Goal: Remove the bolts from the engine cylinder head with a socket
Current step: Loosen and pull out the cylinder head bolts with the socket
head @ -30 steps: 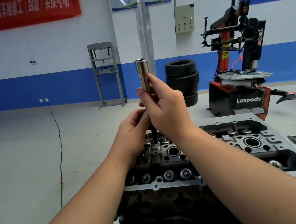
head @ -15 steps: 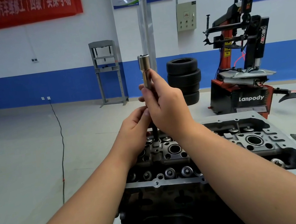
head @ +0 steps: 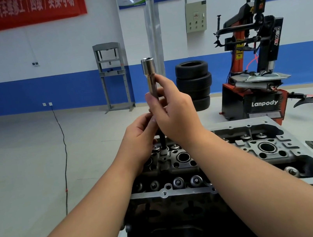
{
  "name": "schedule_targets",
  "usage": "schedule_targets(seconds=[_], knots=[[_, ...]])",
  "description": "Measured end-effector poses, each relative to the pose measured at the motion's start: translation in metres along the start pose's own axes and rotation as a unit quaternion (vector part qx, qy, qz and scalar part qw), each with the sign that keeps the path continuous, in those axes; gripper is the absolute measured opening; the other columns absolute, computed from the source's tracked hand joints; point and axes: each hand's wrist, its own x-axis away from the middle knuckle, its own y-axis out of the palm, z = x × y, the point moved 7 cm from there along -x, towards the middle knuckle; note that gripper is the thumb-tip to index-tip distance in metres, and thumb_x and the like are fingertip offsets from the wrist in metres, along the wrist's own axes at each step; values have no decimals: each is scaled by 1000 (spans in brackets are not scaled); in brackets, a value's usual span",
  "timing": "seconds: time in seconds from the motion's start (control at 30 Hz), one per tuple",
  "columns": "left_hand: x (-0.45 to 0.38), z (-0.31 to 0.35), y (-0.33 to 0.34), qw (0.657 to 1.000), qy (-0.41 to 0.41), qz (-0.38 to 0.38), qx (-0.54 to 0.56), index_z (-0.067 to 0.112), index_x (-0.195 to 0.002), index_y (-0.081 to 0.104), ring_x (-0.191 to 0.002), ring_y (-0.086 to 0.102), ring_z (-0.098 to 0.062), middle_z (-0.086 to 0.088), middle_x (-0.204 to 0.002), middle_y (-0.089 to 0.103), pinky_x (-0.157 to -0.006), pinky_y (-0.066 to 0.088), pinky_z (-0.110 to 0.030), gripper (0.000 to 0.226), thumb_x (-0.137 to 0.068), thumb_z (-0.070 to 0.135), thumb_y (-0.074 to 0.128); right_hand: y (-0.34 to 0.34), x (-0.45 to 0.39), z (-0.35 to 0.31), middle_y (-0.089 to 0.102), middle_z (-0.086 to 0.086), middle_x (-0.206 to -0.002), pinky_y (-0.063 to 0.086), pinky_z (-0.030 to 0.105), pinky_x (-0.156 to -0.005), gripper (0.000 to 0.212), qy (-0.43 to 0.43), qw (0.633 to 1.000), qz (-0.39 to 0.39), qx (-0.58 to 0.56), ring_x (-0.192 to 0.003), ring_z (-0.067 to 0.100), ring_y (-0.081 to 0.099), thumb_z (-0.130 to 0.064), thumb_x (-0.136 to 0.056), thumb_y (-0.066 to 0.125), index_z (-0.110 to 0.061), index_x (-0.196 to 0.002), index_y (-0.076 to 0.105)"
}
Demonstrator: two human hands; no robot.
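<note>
Socket upright over cylinder head | right hand grips its shaft | left hand pinches it lower down | tyres far behind

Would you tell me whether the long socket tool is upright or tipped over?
Upright: the socket tool stands vertically on the cylinder head, gripped by both hands.

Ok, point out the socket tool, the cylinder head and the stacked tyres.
socket tool (head: 148, 68): head view, on its silver top end.
cylinder head (head: 271, 123): head view, on its far rim.
stacked tyres (head: 193, 81): head view, on the middle tyre's sidewall.
</note>
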Motion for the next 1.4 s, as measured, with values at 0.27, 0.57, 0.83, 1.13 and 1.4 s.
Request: schedule_targets(seconds=[0.27,0.57,0.83,1.13,1.4], knots=[[-2,-4,1,1000,-4,-2,-2,26,-122,68,-101,74,-12,5,-107,79,-85,57,-34,23,-107,39,55,5,-2,7,72,11,-98,55,48,-78,45,29,999,-24,-3,-85,29,71,-13,-103,53,-3,-146,45],[-1,-1,-1,1000,9,12,-2,27,-111,70,-91,73,-9,4,-101,79,-70,52,-19,12,-103,33,63,-3,-2,4,69,7,-89,55,47,-73,39,0,1000,18,-3,-79,27,68,-12,-95,66,0,-131,59],[0,2,1,1000,15,-5,6,38,-104,74,-95,74,-13,2,-104,78,-76,56,-26,16,-101,47,61,4,0,3,71,0,-96,57,43,-78,47,27,999,-21,-35,-84,19,70,-16,-99,62,-6,-142,48],[1,1,3,1000,4,-12,19,26,-114,71,-94,75,-10,3,-102,79,-72,54,-17,28,-107,44,51,4,-2,6,74,6,-101,57,44,-82,47,45,998,-27,-45,-89,22,72,-13,-102,56,-4,-146,44],[-1,2,0,1000,13,15,8,27,-110,70,-93,74,-10,3,-101,78,-72,54,-18,16,-102,40,62,0,-2,2,67,5,-85,53,44,-74,33,0,1000,3,-17,-79,24,65,-11,-96,64,1,-127,62]])
